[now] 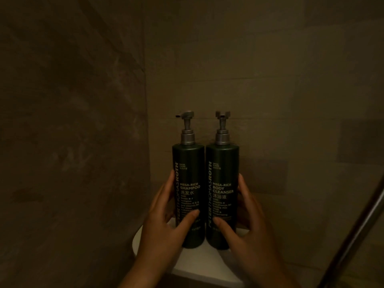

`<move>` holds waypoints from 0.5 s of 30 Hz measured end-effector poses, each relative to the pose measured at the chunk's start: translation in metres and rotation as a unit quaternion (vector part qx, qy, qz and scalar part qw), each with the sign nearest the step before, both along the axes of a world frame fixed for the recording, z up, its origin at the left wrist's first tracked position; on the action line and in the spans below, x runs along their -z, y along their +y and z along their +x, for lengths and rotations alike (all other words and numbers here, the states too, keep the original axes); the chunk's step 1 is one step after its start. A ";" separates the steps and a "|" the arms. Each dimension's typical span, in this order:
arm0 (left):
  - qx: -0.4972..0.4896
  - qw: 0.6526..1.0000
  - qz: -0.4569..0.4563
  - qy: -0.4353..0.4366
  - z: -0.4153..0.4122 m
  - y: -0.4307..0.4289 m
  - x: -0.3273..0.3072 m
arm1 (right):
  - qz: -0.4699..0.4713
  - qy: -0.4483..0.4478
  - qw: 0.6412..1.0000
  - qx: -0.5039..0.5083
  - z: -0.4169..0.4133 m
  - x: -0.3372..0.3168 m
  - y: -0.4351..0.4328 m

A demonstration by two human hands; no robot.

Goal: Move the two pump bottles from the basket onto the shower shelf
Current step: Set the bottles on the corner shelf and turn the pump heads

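Note:
Two dark green pump bottles with grey pump heads stand upright and side by side on a white corner shower shelf. The shampoo bottle is on the left, the body cleanser bottle on the right, their sides touching. My left hand wraps the lower part of the shampoo bottle, thumb across its front. My right hand holds the lower part of the body cleanser bottle the same way. The basket is not in view.
Dim brown tiled walls meet in a corner just behind the bottles. A metal rail or glass door edge slants up along the lower right. The light is very low.

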State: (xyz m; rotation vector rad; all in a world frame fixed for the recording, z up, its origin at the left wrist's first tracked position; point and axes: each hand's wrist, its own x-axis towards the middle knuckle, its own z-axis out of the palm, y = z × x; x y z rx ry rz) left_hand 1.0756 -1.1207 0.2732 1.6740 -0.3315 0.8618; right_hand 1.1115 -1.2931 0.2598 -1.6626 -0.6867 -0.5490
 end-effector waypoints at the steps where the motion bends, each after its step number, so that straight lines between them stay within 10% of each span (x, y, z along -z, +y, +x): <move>1: -0.002 1.000 0.002 -0.002 0.001 -0.001 0.001 | 0.001 -0.001 1.000 0.000 0.001 0.000 0.000; 15: 0.058 0.998 -0.023 0.028 0.016 0.005 -0.002 | -0.009 0.007 1.000 -0.003 0.009 0.001 0.006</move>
